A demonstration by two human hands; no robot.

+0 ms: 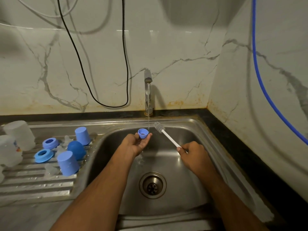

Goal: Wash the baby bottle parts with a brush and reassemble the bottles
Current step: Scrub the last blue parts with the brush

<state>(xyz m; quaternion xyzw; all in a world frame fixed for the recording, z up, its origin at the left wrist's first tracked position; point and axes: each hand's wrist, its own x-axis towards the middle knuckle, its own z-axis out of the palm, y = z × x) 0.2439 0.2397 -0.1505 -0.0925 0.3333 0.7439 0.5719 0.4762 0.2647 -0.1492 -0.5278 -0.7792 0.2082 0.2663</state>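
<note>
Head view showed the left hand point(135, 144) pinching a small blue plastic screw ring point(143, 133) beside the tap stream, far in the steel sink point(208, 147). The right hand point(194, 153) gripped the white-handled grey bristle brush point(165, 134). The ring looked light, stiff and wet-slippery; its rim seemed the safest hold.

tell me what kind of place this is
Most likely a home kitchen sink area. A steel sink with a ribbed drainboard sits under a running tap, marble-look tiles line the wall, and blue bottle caps stand drying on the drainboard.
</note>
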